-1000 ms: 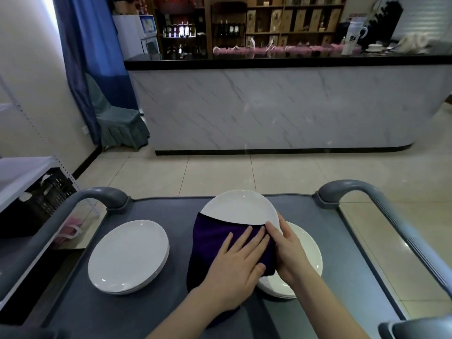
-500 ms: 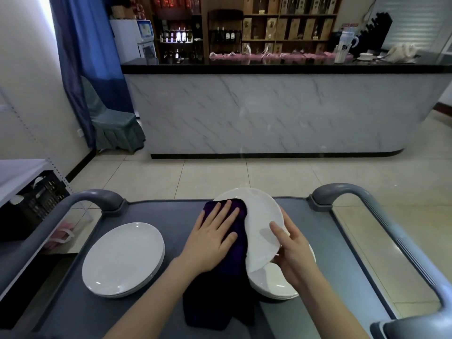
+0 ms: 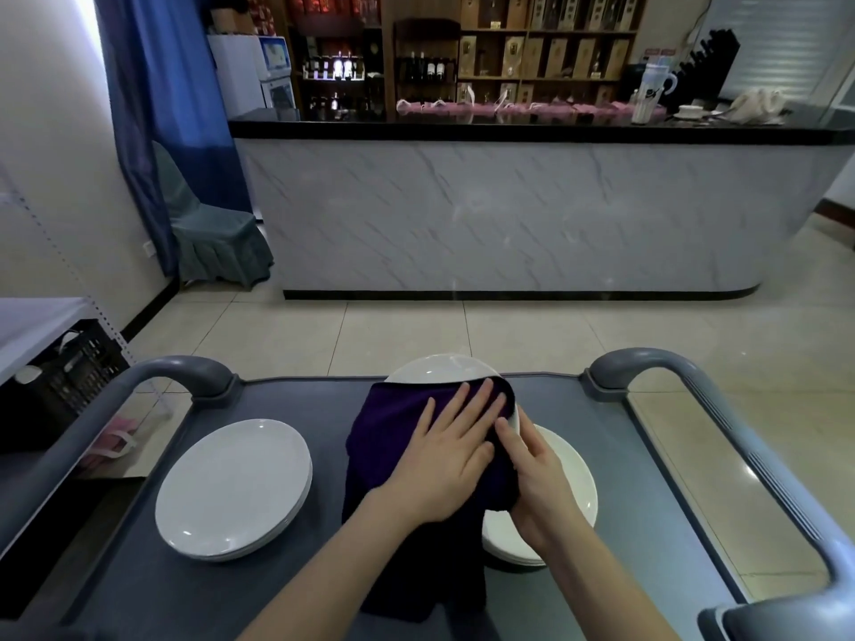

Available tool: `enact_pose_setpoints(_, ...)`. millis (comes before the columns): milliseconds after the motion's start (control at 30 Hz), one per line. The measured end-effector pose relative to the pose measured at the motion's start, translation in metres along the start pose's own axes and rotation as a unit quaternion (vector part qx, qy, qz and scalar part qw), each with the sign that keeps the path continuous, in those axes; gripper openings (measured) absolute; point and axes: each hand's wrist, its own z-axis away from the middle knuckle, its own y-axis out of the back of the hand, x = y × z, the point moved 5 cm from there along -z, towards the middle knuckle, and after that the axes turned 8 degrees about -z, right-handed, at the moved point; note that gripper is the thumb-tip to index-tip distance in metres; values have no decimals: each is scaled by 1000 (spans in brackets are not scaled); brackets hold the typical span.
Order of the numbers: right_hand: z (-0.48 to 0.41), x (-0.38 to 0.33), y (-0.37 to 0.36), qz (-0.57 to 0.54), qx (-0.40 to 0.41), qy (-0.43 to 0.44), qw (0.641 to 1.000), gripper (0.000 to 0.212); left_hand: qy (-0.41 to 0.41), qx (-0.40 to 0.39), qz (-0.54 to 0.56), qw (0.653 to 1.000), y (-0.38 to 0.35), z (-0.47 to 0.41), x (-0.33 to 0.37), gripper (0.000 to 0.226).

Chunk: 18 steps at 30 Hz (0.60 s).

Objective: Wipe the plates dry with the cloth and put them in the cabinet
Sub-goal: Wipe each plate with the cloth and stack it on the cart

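Off the cart's left edge: a black crate. At the back left corner of the grey cart top: a curved grey left handle. Toward the left edge, lying flat and well apart from everything else: a stack of white plates. In the middle of the cart top: a dark purple cloth, draped over a raised plate and trailing down toward the front edge, covering most of the plate's face and leaving bare only the far rim, up at the cart's back edge. Flat on the cloth: the left hand, fingers straight and slightly spread, pressing the fabric against the plate. Just right of it and touching it: the right hand, gripping the plate's right rim, thumb laid on the near side beside the cloth, remaining fingers hidden behind. Beneath that hand and the cloth's right side, right of the middle: a second stack of white plates, partly covered. At the back right corner: the right handle, plus a rail along the right edge. Beyond the cart, across tiled floor: a marble-fronted counter.
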Motion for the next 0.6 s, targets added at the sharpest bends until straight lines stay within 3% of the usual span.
enact_pose_setpoints(300, 7, -20, 17, 39, 27, 28, 999, 41, 97, -14, -19, 995, -9, 16, -66, 57)
enact_pose_setpoints(600, 5, -19, 12, 18, 51, 26, 998, 39, 45, -1, 50, 998, -15, 49, 9, 60)
